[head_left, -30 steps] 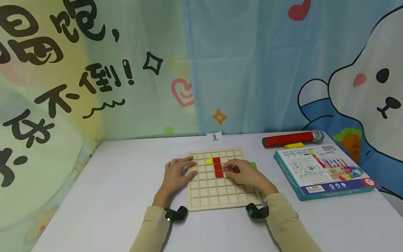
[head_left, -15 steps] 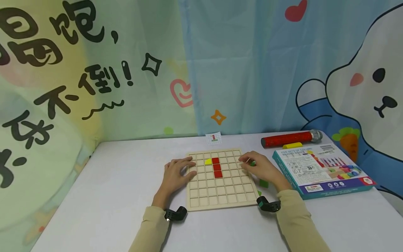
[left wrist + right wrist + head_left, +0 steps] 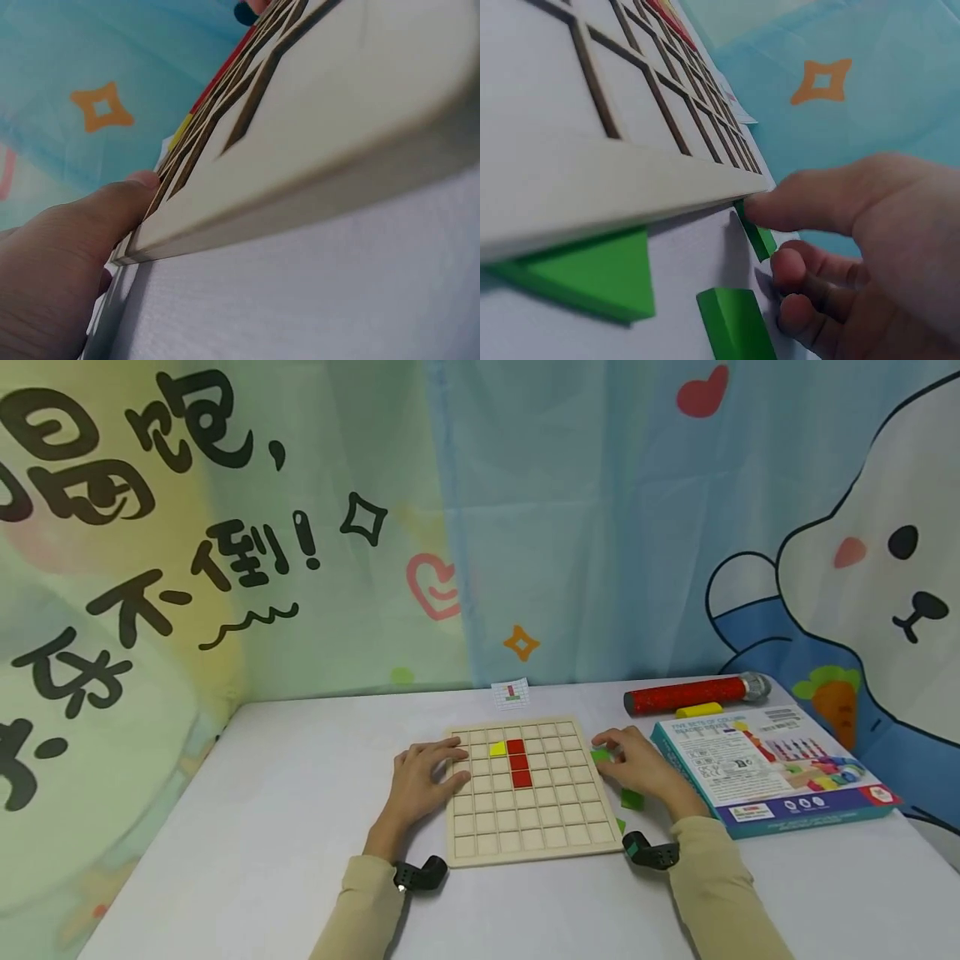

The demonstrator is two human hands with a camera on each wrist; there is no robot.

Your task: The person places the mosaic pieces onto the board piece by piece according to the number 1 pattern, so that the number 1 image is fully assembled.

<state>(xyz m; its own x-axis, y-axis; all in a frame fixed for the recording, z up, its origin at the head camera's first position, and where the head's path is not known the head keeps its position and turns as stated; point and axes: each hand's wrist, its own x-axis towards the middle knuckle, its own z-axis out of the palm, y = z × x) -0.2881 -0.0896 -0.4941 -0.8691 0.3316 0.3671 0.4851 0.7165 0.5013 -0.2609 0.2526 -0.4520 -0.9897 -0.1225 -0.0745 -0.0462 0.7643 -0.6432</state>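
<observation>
A wooden grid board (image 3: pixel 525 827) lies on the white table, with a column of red pieces (image 3: pixel 518 763) and a yellow triangle (image 3: pixel 497 748) set in its upper cells. My left hand (image 3: pixel 426 777) rests flat on the board's left edge (image 3: pixel 322 135), its fingers straight. My right hand (image 3: pixel 628 763) is just off the board's right edge and pinches a small green piece (image 3: pixel 600 755) (image 3: pixel 759 237) between thumb and curled fingers. A green block (image 3: pixel 632 798) (image 3: pixel 735 324) and a green triangle (image 3: pixel 620 824) (image 3: pixel 592 274) lie on the table beside the board.
A flat game box (image 3: pixel 765 768) lies to the right. Behind it are a red glitter tube (image 3: pixel 690 693) and a yellow block (image 3: pixel 699 708). A small pattern card (image 3: pixel 512 692) stands at the back against the printed curtain.
My right hand left the red pieces on the board and moved right, off the board's edge, to the green piece. The left hand stayed put.
</observation>
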